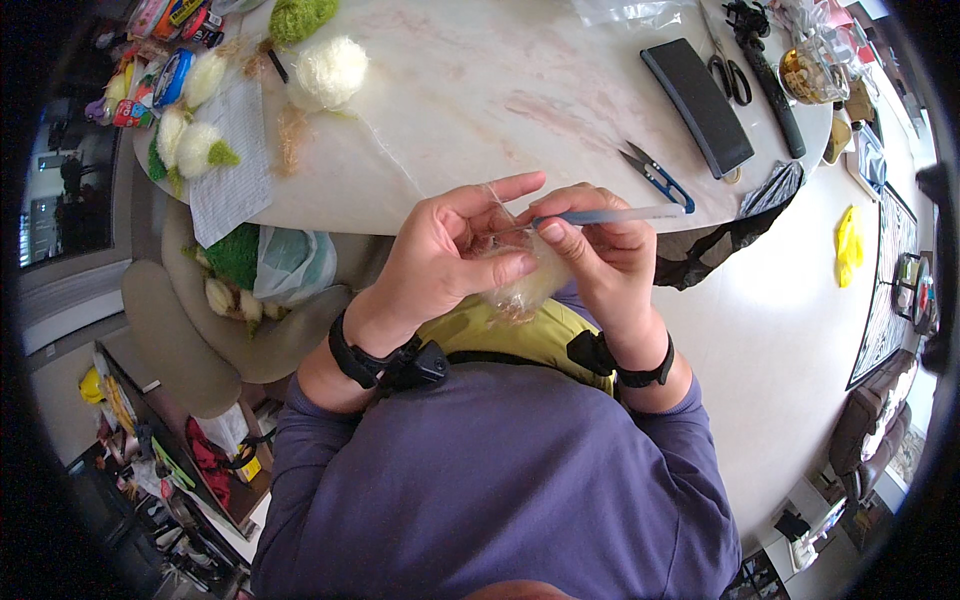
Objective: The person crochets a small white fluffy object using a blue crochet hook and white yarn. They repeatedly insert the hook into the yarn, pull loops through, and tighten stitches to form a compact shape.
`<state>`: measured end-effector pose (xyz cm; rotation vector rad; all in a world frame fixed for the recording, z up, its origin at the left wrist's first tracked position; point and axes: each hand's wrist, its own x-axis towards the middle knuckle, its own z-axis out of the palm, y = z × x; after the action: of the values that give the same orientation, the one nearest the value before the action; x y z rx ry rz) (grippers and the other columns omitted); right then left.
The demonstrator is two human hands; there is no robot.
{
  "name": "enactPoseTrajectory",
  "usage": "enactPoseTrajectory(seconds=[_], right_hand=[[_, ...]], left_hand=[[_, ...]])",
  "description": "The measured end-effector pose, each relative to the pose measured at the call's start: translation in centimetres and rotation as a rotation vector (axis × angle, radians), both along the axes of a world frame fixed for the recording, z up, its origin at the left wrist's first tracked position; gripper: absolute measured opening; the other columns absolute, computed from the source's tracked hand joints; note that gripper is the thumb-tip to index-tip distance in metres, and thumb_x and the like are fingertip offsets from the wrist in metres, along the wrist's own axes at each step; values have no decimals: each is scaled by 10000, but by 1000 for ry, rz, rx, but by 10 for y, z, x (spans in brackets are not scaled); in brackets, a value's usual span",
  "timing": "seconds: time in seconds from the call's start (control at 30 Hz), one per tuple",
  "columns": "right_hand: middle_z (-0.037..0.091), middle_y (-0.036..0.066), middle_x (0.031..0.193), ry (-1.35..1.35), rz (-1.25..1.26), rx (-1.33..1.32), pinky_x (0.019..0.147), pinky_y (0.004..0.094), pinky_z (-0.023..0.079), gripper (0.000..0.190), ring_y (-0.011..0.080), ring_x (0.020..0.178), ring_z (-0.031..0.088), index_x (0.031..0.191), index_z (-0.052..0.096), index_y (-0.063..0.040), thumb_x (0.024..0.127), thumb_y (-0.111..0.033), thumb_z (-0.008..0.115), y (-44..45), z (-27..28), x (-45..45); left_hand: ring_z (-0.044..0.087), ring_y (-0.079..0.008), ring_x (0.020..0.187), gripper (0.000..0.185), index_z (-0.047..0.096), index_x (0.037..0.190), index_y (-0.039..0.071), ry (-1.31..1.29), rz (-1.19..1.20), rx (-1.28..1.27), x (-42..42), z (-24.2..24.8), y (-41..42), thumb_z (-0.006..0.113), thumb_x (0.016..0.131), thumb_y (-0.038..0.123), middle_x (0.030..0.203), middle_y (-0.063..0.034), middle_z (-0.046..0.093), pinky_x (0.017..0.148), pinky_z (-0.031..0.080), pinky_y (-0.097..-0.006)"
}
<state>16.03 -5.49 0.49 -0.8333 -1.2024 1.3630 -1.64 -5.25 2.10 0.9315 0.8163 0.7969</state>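
Note:
My right hand point(606, 247) grips a crochet hook point(615, 215) with a pale handle, its metal tip pointing left into the work. Between both hands hangs a fuzzy cream crochet piece point(536, 277) with brownish fibres at its lower end. My left hand point(457, 240) pinches this piece with the thumb, while its raised index finger carries a strand of yarn. That strand point(386, 150) runs back across the table to a fluffy cream yarn ball point(330, 73). The fingers partly hide the hook's tip and the stitches.
On the marble-patterned table point(480, 97) lie blue thread snips point(660, 176), a black phone-like slab point(697, 109), scissors point(727, 75) and a black stick point(772, 90). Finished-looking cream-and-green pieces point(199, 150) rest on a written sheet point(232, 150) at left. A chair point(180, 315) holds green yarn point(232, 255).

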Motion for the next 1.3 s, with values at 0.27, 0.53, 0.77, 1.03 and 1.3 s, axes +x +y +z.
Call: enactPoseTrajectory(seconds=[0.27,0.53,0.77,1.03,1.3], right_hand=[[663,59,882,-32,5,-18,734,264,471,94,139,820,609,933,647,-12,847,-49,659,1,-2,-1],[647,65,979,-76,13,83,706,249,466,175,123,793,584,991,640,-13,830,-67,682,4,-3,-2],[610,62,1062,13,-3,-7,671,225,471,290,83,771,566,1064,600,4,821,-110,709,-2,1,-12],[578,0,856,-70,163,-120,635,206,438,188,54,731,532,929,609,0,841,-139,699,-1,-6,-5],[535,-21,844,80,256,-240,681,206,407,161,46,781,489,925,593,-6,909,-164,615,-3,0,-4]], left_hand=[[595,-67,888,466,448,1335,7,80,9,88,-1,3,1,583,890,34,991,-44,647,797,473,-204],[533,-38,788,357,497,1285,-18,229,121,325,4,7,-4,521,947,97,924,-23,629,735,445,-188],[576,-99,746,225,592,1107,-51,422,268,581,2,0,-4,497,945,73,1141,-137,637,698,473,-230],[608,-144,781,170,603,1020,-45,401,287,541,2,3,-8,486,942,49,1160,-145,631,723,483,-251],[603,-138,783,193,603,1072,-31,415,274,575,2,4,-8,476,943,37,1155,-129,637,728,481,-244]])
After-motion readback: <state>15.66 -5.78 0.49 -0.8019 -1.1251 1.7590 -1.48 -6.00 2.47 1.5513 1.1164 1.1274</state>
